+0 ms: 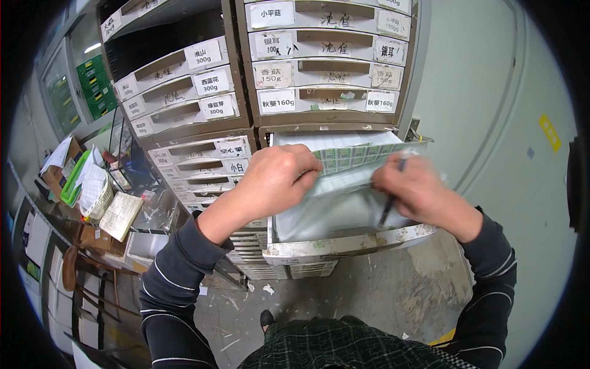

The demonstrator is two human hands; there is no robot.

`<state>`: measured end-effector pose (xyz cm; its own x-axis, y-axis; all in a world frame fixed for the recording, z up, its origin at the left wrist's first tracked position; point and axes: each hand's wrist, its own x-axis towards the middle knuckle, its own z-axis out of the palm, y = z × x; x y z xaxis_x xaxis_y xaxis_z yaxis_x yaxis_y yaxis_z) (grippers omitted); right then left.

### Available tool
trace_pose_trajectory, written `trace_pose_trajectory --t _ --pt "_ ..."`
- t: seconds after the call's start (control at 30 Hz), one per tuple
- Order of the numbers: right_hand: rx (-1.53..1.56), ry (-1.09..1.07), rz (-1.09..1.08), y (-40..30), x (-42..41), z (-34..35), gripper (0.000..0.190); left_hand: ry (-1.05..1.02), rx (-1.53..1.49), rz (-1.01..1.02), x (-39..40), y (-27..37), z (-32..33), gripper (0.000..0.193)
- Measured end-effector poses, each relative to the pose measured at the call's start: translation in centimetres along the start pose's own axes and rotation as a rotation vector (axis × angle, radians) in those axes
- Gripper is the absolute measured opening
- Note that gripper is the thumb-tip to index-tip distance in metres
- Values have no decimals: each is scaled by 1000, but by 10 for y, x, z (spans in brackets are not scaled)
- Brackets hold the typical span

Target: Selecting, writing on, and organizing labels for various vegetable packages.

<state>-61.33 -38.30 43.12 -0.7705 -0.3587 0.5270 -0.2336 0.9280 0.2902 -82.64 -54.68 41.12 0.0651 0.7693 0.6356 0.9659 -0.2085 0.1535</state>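
A drawer (322, 248) of the label cabinet is pulled out in front of me, with sheets in it. My left hand (288, 177) pinches the left end of a lifted sheet of green-printed labels (350, 157). At the right end of the sheets, my right hand (412, 184) is blurred by motion, with a dark pen-like stick (387, 210) held in its fingers. Whether the right fingers also grip the sheets cannot be told. Between both hands a pale sheet (345, 180) slants across the drawer, and more whitish sheets or plastic (322, 217) lie below it.
Closed drawers with written tags (327, 71) rise above the pulled-out one. To the left are a shelf with a white basket (99, 193), an open notebook (121, 216) and a green tray (76, 177), and a wooden stool (70, 267). A pale wall (502, 161) stands at right.
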Motion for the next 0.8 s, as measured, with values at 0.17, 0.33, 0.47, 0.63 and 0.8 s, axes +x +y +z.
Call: trace_pose_trajectory --t 0.17,0.33,0.47,0.63,0.8 --pt "75 333 9 -20 -32 -72 13 9 39 -6 6 -10 -12 14" --pt "3 737 286 -32 -124 -169 18 -303 258 89 18 13 -6 15" --pt "-11 1294 492 -21 -146 -197 16 -593 123 186 -5 22 18 28" --pt "-928 1009 531 -48 -127 -200 17 -95 -90 277 -34 34 4 35" --pt "-1045 833 125 -60 -92 -195 22 27 354 481 -63 54 20 35"
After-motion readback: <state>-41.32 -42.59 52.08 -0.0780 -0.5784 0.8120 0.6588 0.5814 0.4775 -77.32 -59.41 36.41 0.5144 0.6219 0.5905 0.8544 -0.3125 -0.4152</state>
